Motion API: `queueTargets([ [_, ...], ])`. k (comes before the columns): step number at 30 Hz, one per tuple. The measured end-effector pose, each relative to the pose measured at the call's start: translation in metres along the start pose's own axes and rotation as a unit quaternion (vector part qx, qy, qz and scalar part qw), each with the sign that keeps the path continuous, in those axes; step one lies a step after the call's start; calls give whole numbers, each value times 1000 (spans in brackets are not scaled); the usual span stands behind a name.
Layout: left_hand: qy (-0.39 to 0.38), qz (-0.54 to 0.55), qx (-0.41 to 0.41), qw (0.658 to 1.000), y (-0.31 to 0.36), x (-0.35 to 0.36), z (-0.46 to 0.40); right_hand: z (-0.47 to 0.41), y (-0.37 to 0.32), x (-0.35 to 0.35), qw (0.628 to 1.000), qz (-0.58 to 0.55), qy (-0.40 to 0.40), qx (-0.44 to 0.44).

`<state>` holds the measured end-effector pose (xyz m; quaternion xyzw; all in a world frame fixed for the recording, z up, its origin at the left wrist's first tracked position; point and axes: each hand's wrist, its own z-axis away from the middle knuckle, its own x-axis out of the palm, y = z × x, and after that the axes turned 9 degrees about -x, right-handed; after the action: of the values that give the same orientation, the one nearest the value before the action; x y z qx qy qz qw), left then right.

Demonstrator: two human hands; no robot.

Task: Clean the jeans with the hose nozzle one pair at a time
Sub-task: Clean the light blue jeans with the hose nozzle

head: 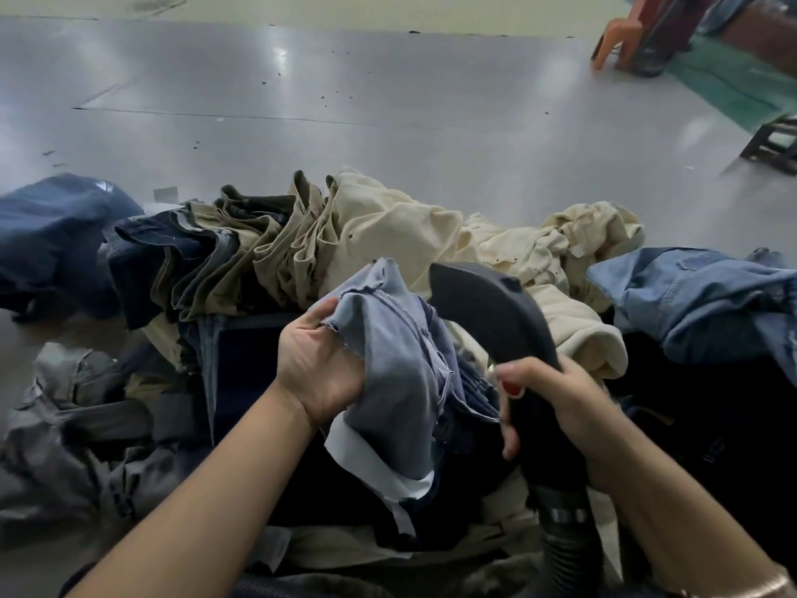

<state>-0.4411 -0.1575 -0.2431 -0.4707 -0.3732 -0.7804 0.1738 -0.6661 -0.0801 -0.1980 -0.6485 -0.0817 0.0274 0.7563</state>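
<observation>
My left hand (319,364) grips a pair of light blue-grey jeans (396,373), bunched and turned partly inside out, with a white pocket lining hanging at the bottom. My right hand (556,407) holds the dark hose nozzle (487,312) by its handle, thumb beside a red button (512,388). The nozzle's wide flat head points up and left, right next to the held jeans. A ribbed black hose (565,541) runs down from the handle.
A row of folded khaki and dark jeans (241,261) lies behind, with cream trousers (431,235), a blue denim garment (698,299) at right, grey clothes (73,433) at left. The grey floor (345,101) stretches beyond; orange plastic chairs (625,32) stand far right.
</observation>
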Motion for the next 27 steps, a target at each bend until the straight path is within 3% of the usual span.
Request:
queueTargets([
  [3, -48, 30, 2, 998, 5, 1, 4, 4, 0, -7, 1000, 4, -22, 21],
  [8, -48, 24, 7, 999, 4, 4, 5, 13, 15, 8, 990, 61, -98, 75],
  [11, 12, -10, 10, 1000, -2, 2, -2, 7, 14, 11, 996, 41, -65, 44],
  [14, 89, -125, -14, 988, -17, 6, -10, -2, 4, 0, 1000, -2, 1, -12],
  [18, 324, -229, -1, 918, -25, -9, -24, -2, -3, -22, 996, -44, 71, -36],
  [21, 374, -311, 69, 871, -11, -12, -28, 1, -1, -28, 995, -30, 86, -36],
  [22, 347, -303, 119, 880, -8, -6, -30, 2, -1, -29, 995, -25, 85, -40],
  [24, 184, -261, 153, 935, -3, 7, -23, 4, -2, -31, 995, -27, 80, -58],
  [26, -9, -212, 46, 976, -14, 11, -14, 4, -5, -33, 992, -43, 78, -89],
  [27, -54, -173, -12, 983, -24, 9, -11, 5, -7, -34, 991, -51, 75, -103],
])
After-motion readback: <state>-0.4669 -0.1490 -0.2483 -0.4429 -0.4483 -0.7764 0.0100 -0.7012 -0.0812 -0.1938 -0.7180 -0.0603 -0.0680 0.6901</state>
